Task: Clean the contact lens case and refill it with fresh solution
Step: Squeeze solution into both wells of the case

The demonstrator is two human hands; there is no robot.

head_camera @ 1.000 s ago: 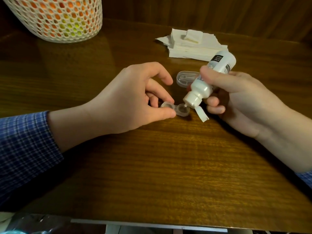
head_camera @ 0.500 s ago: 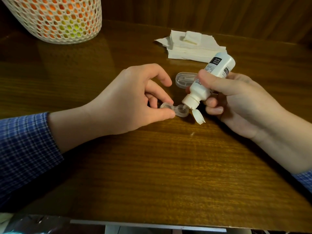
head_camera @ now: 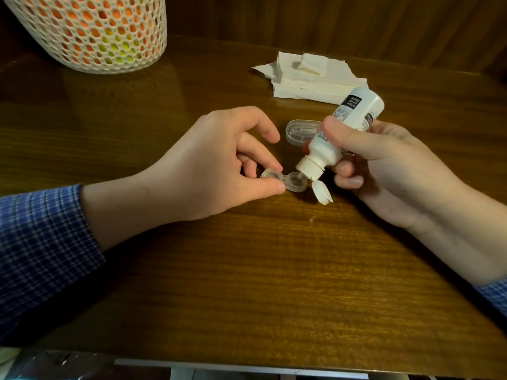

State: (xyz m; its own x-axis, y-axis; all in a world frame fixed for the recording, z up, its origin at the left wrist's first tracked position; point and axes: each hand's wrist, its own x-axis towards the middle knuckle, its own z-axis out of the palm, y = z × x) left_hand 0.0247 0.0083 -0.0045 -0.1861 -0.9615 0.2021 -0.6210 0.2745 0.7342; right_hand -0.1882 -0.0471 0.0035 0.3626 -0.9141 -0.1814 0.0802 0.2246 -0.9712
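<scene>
A clear two-well contact lens case [head_camera: 290, 182] lies on the wooden table [head_camera: 247, 270]. My left hand [head_camera: 208, 168] pinches its left well between thumb and fingers. My right hand [head_camera: 384, 165] grips a small white solution bottle [head_camera: 343, 130], tilted nozzle-down. The nozzle tip sits right over the case's right well. The bottle's flip cap [head_camera: 321, 193] hangs open below the nozzle. A clear oval lid or holder [head_camera: 297, 131] lies on the table behind the case, partly hidden by the bottle.
A stack of white paper tissues [head_camera: 312, 76] lies at the back, right of centre. A white mesh basket [head_camera: 93, 31] with orange and yellow contents stands at the back left. The table's front edge runs along the bottom of the view.
The bottle has tipped slightly steeper and its nozzle has come down closer to the right well. My left hand keeps its hold on the case.
</scene>
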